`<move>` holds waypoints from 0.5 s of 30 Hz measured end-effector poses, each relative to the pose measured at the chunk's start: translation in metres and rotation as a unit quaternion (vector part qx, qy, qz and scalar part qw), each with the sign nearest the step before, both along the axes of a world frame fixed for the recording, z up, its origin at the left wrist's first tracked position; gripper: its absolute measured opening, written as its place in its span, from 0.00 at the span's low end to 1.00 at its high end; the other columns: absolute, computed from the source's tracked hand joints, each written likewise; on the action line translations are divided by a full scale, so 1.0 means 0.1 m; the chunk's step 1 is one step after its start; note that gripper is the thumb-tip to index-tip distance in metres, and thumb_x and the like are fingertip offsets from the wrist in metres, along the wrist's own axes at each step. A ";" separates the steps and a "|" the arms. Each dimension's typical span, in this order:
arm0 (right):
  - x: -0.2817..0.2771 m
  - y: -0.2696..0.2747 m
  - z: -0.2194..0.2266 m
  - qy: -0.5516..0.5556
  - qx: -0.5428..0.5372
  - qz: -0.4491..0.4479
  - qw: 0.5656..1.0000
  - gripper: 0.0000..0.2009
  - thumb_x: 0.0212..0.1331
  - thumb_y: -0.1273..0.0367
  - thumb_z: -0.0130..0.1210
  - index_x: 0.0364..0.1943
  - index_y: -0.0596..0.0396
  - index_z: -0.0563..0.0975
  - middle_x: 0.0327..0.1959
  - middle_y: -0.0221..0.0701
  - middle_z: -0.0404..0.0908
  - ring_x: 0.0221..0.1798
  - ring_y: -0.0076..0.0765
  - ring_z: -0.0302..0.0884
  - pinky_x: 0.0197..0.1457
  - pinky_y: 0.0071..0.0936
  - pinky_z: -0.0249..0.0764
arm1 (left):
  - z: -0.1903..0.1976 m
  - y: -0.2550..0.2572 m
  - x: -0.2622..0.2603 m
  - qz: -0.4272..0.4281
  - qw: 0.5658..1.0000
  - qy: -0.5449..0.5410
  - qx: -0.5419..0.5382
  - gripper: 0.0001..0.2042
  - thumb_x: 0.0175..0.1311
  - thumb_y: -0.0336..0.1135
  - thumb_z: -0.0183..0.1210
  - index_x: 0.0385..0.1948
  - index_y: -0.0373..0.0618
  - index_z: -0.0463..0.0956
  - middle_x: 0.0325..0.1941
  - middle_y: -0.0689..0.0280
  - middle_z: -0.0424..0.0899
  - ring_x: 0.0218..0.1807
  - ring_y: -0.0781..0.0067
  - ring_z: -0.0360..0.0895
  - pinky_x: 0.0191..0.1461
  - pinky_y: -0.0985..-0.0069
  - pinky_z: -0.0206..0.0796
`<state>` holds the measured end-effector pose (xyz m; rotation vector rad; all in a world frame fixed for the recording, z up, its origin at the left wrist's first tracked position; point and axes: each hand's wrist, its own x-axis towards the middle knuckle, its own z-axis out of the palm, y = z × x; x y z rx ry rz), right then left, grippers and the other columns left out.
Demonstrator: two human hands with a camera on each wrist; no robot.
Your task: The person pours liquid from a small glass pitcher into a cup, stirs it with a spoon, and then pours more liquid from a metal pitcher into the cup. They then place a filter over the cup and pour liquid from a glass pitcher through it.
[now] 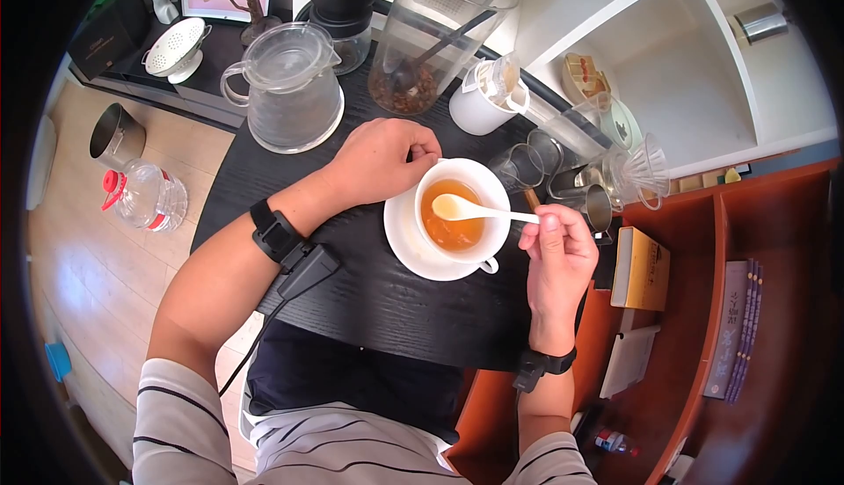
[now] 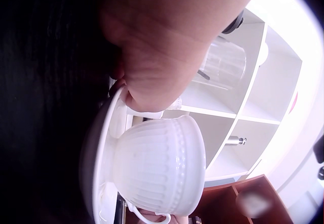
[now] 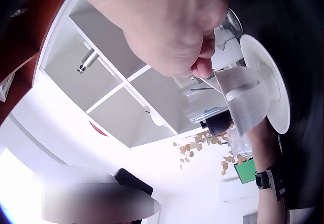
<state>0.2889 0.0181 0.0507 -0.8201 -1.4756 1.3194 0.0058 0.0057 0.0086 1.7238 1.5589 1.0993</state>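
Note:
A white cup (image 1: 495, 188) of amber liquid (image 1: 457, 235) stands on a white saucer (image 1: 401, 244) on the black table. Its small handle (image 1: 490, 265) points toward the person. My right hand (image 1: 563, 252) pinches the handle end of a white spoon (image 1: 505, 214) between thumb and fingers. The spoon's bowl lies within the cup's mouth, over the liquid in the head view. At the saucer's far left edge, my left hand (image 1: 387, 158) pinches the rim; the left wrist view shows the thumb side beside the ribbed cup (image 2: 162, 165), with curled fingertips partly hidden at the saucer.
A glass pitcher (image 1: 294, 89) and a tall clear container (image 1: 400, 63) with a dark scoop stand behind. A white mug (image 1: 479, 102) and several glasses (image 1: 527, 160) line the back right. A shelf with books (image 1: 640, 269) is to the right; a water bottle (image 1: 149, 195) stands on the floor left.

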 end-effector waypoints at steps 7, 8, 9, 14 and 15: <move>-0.01 -0.03 0.04 0.005 0.059 -0.067 0.996 0.09 0.76 0.68 0.61 0.49 0.61 0.82 0.34 0.33 0.88 0.32 0.24 0.84 0.32 0.16 0.70 | 0.02 -0.01 0.00 -0.003 1.000 -0.006 -0.007 0.09 0.68 0.37 0.67 0.38 0.41 0.88 0.28 0.66 0.85 0.29 0.77 0.79 0.36 0.76 0.71; -0.01 -0.03 0.04 0.000 0.069 -0.070 0.995 0.09 0.76 0.69 0.61 0.49 0.61 0.82 0.34 0.34 0.88 0.32 0.24 0.84 0.33 0.16 0.71 | 0.02 -0.01 0.00 -0.003 1.000 -0.006 -0.007 0.09 0.68 0.37 0.67 0.38 0.41 0.88 0.28 0.66 0.85 0.29 0.77 0.79 0.36 0.76 0.71; -0.02 -0.04 0.05 0.001 0.069 -0.070 0.995 0.09 0.76 0.69 0.61 0.49 0.61 0.82 0.34 0.34 0.88 0.32 0.24 0.84 0.33 0.16 0.71 | 0.02 -0.01 0.00 -0.003 1.000 -0.005 -0.006 0.09 0.68 0.37 0.67 0.38 0.41 0.88 0.29 0.66 0.85 0.29 0.77 0.79 0.36 0.76 0.71; -0.05 -0.07 0.04 -0.010 0.113 -0.076 0.991 0.08 0.75 0.72 0.61 0.50 0.64 0.82 0.36 0.39 0.89 0.35 0.27 0.87 0.33 0.18 0.74 | 0.02 -0.01 0.00 -0.003 1.000 -0.007 -0.006 0.09 0.67 0.37 0.68 0.38 0.41 0.88 0.28 0.66 0.85 0.29 0.77 0.79 0.36 0.76 0.71; -0.06 -0.07 0.04 -0.010 0.113 -0.076 0.991 0.08 0.75 0.72 0.61 0.50 0.64 0.82 0.36 0.39 0.89 0.35 0.27 0.87 0.33 0.18 0.74 | 0.02 -0.01 0.00 -0.003 1.000 -0.005 -0.005 0.09 0.67 0.37 0.68 0.38 0.41 0.88 0.29 0.66 0.85 0.29 0.77 0.79 0.36 0.76 0.71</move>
